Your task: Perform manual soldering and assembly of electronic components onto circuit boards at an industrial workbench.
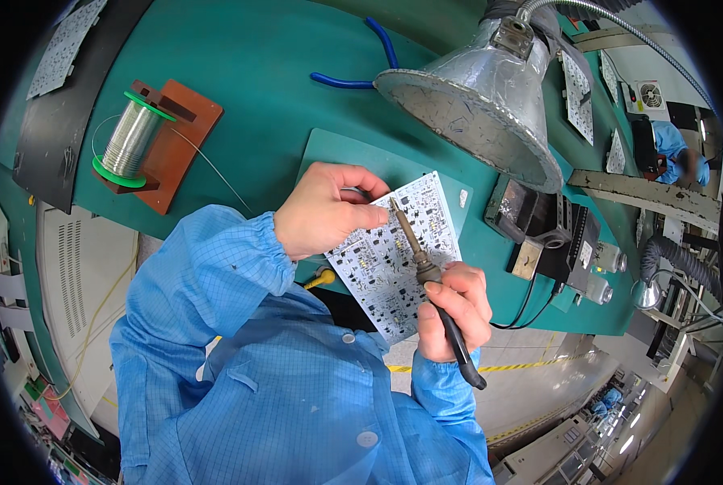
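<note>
A white circuit board [398, 255] lies on a green mat [329, 153], the left hand [323, 212] pinching solder wire over its upper edge, the right hand [456, 311] gripping a soldering iron [423, 267] (tip touching the board), soldering under way, joints finished impossible to tell.

Solder wire spool [131, 137] on a brown stand [185, 137], far left of the green bench [264, 73]. Blue-handled pliers [361, 61] lie near a metal funnel-shaped hood [474, 97] (flex hose on top). Another white panel [67, 44] sits on a black mat [54, 129].
</note>
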### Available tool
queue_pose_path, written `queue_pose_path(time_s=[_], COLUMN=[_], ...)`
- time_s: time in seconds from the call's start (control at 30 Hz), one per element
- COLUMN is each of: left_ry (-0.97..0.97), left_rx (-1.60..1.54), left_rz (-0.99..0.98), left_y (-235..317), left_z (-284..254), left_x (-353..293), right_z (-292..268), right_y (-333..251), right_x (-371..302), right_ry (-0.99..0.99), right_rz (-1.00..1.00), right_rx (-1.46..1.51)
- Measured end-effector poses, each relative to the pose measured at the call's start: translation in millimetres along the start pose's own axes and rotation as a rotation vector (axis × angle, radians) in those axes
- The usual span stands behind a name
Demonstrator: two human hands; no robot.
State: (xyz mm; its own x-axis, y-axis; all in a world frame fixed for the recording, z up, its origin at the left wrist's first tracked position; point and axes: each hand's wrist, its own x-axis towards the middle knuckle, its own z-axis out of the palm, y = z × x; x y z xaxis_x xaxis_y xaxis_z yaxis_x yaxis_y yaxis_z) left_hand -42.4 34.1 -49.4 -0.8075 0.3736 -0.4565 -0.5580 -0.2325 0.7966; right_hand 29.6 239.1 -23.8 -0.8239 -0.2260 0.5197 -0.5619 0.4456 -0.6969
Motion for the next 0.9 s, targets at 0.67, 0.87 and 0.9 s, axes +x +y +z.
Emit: queue_pose_path(time_s=[0.67,0.87,0.9], left_ry=[-0.005,0.033,0.024], left_rx=[0.017,-0.014,-0.027], left_rz=[-0.054,0.000,0.010], left_y=[0.3,-4.4,-5.2], left_z=[0.9,-0.7,-0.8], left_x=[0.1,1.4,1.7], right_z=[-23.4,-20.0,-17.9], right_y=[32.6,11.9,5.6], right_x=[-30.2,-36.1,-32.8], right_ry=[0.446,0.330,0.246], right_rz=[0.341,0.295,0.208], right_rx=[-0.432,-0.075,0.020])
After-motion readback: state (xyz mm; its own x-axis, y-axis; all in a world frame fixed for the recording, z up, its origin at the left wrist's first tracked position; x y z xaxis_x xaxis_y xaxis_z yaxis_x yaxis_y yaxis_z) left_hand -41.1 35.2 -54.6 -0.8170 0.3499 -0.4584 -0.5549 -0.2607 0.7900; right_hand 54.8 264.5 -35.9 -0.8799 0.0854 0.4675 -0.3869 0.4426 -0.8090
